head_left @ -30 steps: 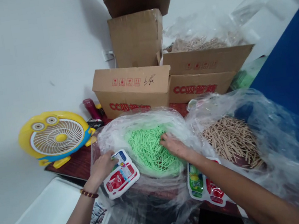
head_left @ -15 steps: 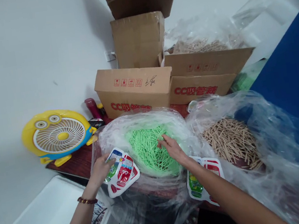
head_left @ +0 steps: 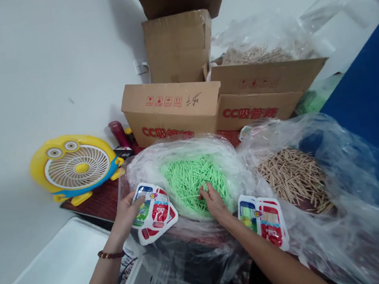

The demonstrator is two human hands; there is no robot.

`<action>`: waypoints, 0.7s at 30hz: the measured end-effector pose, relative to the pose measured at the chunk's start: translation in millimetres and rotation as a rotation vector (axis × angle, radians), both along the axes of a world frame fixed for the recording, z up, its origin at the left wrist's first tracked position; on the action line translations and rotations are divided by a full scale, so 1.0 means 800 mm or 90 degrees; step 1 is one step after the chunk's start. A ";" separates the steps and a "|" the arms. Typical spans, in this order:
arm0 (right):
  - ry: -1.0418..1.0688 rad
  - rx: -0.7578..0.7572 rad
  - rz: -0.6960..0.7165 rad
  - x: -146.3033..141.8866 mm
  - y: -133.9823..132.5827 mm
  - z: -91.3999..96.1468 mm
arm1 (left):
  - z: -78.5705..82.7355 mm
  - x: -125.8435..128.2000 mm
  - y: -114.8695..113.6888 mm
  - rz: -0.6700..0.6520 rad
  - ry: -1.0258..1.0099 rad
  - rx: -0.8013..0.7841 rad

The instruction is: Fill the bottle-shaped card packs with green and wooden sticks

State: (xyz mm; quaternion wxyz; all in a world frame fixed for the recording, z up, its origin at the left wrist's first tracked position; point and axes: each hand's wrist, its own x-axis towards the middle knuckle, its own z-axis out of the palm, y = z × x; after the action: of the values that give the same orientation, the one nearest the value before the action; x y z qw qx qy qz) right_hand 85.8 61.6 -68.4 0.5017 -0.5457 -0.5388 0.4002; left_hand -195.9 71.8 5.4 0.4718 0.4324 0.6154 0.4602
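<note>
My left hand [head_left: 126, 216] is closed on a small stack of bottle-shaped packets [head_left: 159, 211], printed in red and green, with the thumb on top. The packets rest over the near left edge of a clear plastic bag [head_left: 142, 161]. In that open bag lies a heap of thin green sticks [head_left: 187, 175]. My right hand [head_left: 214, 201] is at the near side of the heap, its fingertips pinched on some green sticks; how many I cannot tell. To the right of my right hand, another stack of the packets [head_left: 270, 225] lies on the plastic.
A second clear bag holds brown sticks [head_left: 292, 176] on the right. Cardboard boxes [head_left: 173, 108] stand behind, with more piled above. A yellow fan [head_left: 81, 167] and a dark red bottle [head_left: 117, 133] are at the left. A white bin [head_left: 48, 272] sits below, left of the table.
My right hand has moved down and toward me within the green heap, uncovering more of the right packet stack. My left hand keeps hold of its packets. The view has shifted slightly.
</note>
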 end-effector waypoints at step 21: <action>0.006 0.033 0.093 0.009 -0.014 -0.009 | 0.018 0.024 -0.037 0.017 -0.263 0.017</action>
State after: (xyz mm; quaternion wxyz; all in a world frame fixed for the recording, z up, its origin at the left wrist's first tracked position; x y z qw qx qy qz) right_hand 93.2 50.7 -75.9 0.4879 -0.4895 -0.5850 0.4244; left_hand -176.9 42.0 20.1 0.5761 0.3267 0.5051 0.5534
